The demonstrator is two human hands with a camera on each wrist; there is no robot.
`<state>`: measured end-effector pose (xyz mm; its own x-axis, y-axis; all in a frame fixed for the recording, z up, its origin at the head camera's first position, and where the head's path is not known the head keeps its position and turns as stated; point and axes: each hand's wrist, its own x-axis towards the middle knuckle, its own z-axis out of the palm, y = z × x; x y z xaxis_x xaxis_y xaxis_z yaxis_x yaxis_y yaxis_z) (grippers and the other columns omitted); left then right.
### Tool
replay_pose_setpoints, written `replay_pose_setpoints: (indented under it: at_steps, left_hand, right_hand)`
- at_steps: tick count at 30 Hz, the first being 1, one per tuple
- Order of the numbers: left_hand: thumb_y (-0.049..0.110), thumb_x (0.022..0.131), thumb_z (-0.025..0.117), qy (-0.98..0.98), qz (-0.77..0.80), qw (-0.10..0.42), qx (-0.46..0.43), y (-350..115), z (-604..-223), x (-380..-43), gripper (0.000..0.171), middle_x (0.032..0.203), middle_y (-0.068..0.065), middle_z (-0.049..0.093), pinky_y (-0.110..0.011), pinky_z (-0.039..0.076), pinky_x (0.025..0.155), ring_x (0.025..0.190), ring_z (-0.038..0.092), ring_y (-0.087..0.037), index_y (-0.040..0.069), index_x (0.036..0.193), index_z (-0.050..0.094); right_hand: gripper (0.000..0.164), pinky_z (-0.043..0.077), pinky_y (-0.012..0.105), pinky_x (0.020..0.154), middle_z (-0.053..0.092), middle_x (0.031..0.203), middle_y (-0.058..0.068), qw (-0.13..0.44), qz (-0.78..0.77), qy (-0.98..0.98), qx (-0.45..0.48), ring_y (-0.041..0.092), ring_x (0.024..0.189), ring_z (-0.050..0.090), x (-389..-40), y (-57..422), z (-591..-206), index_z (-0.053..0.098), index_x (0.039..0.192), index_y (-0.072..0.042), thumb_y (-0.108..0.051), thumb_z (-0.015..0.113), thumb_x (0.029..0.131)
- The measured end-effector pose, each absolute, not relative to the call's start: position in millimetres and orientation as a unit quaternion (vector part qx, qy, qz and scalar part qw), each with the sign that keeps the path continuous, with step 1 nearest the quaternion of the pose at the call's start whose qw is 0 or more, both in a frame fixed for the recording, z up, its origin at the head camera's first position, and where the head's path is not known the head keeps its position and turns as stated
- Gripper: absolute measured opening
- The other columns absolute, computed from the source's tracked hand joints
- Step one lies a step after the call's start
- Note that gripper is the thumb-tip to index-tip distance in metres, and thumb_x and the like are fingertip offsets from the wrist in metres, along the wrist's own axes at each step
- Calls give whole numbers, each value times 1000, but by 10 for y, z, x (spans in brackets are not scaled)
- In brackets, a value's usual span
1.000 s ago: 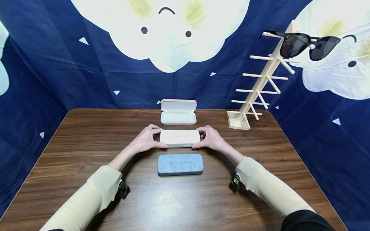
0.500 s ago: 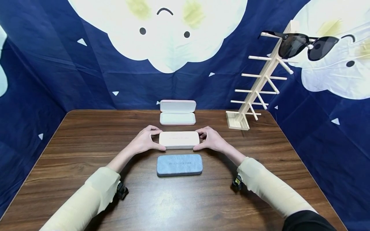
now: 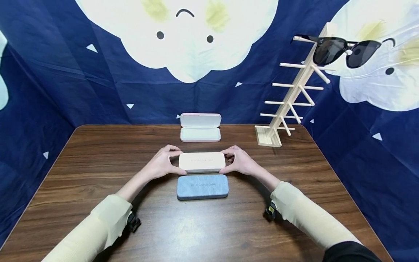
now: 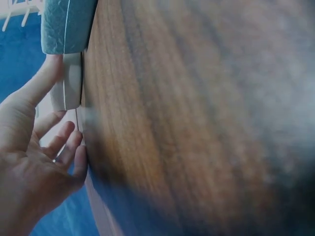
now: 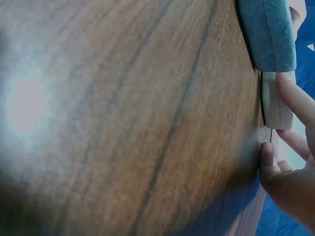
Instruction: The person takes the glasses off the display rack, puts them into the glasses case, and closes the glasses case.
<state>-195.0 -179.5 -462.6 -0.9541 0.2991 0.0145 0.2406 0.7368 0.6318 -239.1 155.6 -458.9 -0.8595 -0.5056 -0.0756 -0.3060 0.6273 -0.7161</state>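
Note:
A closed white glasses case (image 3: 202,162) lies flat at mid-table, with lettering on its lid. Its left end is held between thumb and index finger of my left hand (image 3: 163,162); my right hand (image 3: 240,161) pinches the right end the same way. Directly in front of it, on the near side, lies a closed blue glasses case (image 3: 202,187). In the left wrist view the thumb is at the near corner of the white case (image 4: 73,81), close beside the blue case (image 4: 69,24). The right wrist view has the right thumb against the white case (image 5: 276,101) as well.
Behind the white case an open pink glasses case (image 3: 200,134) shows its white lining. A wooden rack (image 3: 291,95) with pegs stands at the back right of the table (image 3: 98,160), bearing black sunglasses (image 3: 347,51). Blue cloth (image 3: 98,91) with cloud prints hangs behind.
Both hands have drawn the white case toward the person, narrowing the gap to the blue case. The blue case, pink case and rack stay in place.

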Motion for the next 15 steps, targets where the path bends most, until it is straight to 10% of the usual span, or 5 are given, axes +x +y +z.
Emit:
replay_pose_setpoints:
  at_steps: [15]
  left_hand:
    - [43, 73, 92, 929, 328, 52, 164, -1838, -4604, -1913, 84, 147, -17, 52, -59, 39, 115, 139, 46, -41, 4, 141, 62]
  right_hand:
    - [75, 58, 36, 98, 55, 131, 17, 145, -382, 881, -238, 30, 119, 63, -2347, 1581, -4553, 63, 139, -6, -23, 95, 73]
